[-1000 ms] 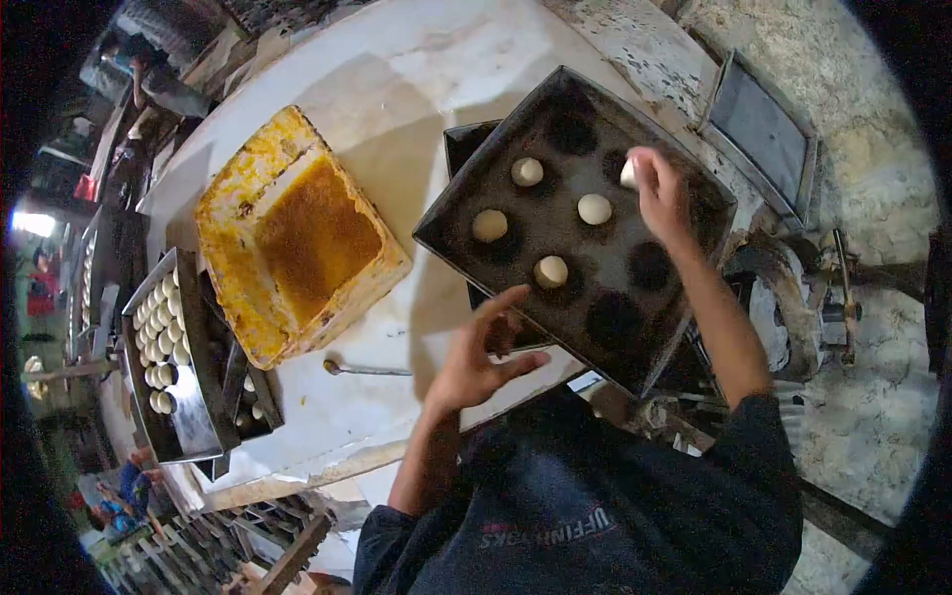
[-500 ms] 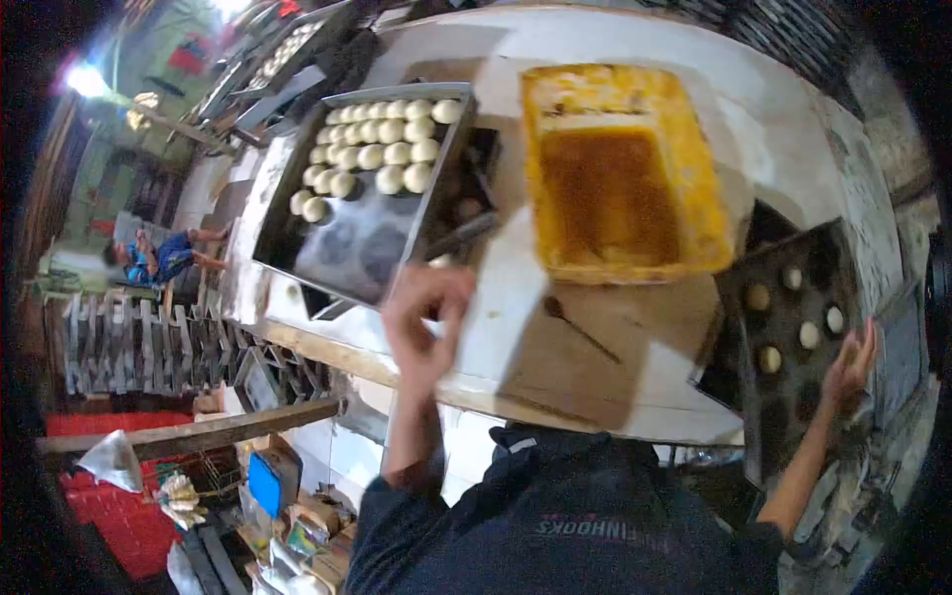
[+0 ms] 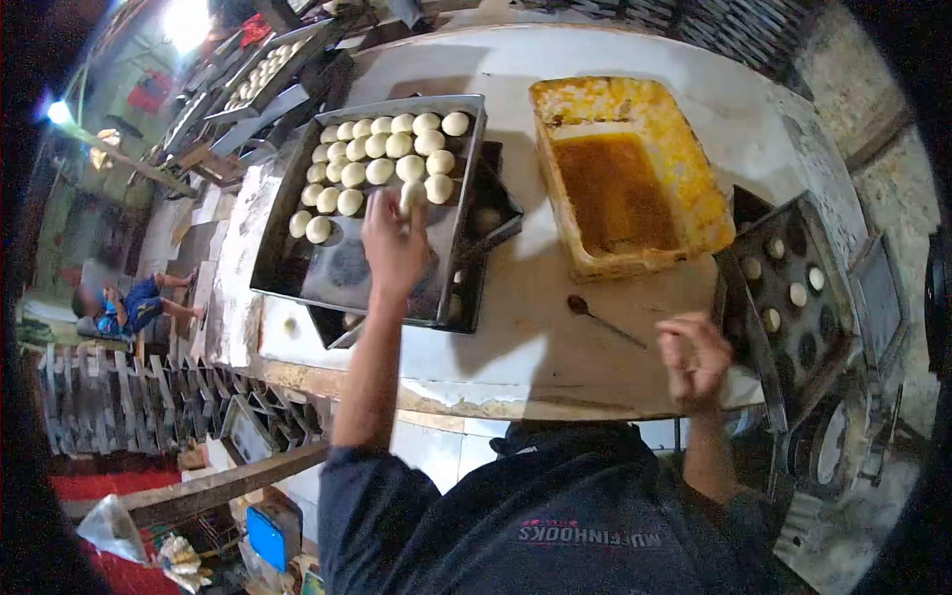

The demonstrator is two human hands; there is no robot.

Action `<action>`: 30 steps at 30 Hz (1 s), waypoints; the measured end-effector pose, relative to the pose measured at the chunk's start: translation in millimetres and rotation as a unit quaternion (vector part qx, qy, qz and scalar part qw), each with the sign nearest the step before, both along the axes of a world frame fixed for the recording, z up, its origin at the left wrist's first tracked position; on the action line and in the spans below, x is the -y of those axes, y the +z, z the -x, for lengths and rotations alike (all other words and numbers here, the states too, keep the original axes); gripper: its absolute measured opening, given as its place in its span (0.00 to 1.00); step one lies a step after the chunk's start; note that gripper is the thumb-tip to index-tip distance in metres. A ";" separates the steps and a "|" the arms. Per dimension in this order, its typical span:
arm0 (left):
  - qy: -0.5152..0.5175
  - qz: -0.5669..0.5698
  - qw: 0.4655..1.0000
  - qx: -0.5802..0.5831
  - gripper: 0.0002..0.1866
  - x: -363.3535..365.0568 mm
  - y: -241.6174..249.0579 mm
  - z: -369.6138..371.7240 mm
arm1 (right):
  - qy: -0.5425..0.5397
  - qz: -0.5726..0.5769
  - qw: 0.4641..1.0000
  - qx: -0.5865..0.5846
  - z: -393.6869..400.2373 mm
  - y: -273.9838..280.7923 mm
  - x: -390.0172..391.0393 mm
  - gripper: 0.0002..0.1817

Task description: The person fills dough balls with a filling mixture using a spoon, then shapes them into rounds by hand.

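My left hand [image 3: 397, 248] reaches over the large metal tray [image 3: 332, 297], its fingertips closed around a pale dough ball [image 3: 412, 195] at the edge of the rows; the fingers are slightly blurred. Rows of dough balls [image 3: 379, 172] fill the tray's far part, and its near part shows bare dark metal. My right hand [image 3: 694, 359] hovers near the table's front edge with curled fingers; whatever it may hold is hidden. It is near a spoon [image 3: 607, 325] lying on the table. Farther right, a dark tray [image 3: 793, 342] carries several spaced dough balls [image 3: 797, 294].
A yellow-smeared tub [image 3: 699, 198] with brown contents stands on the table [image 3: 496, 382] between the trays. More trays lie under the large tray. At the back left is another filled tray [image 3: 268, 74]. A person [image 3: 139, 302] sits far left, near stacked metal racks [image 3: 129, 397].
My left hand has moved up over the large tray, to the dough ball. My right hand has left the dark tray's right side, moved left, and curled its fingers. The view has shifted slightly.
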State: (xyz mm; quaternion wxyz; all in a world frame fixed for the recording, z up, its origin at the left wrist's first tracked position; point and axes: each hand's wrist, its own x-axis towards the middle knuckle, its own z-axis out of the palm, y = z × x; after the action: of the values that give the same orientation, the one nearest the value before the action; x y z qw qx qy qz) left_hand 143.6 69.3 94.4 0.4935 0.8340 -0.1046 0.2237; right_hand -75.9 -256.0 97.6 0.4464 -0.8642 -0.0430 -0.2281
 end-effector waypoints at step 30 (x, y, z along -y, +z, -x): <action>-0.187 0.412 0.777 -0.437 0.16 242.2 -1.7 329.6 | -0.055 -0.079 0.994 0.052 91.8 -50.7 49.1 0.15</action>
State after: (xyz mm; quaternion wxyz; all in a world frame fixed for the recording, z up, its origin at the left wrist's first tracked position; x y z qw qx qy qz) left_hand -186.0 -172.9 92.7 0.8150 0.5227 0.0705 -0.2400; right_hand -167.7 -305.1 46.9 0.4973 -0.8142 -0.0001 -0.2997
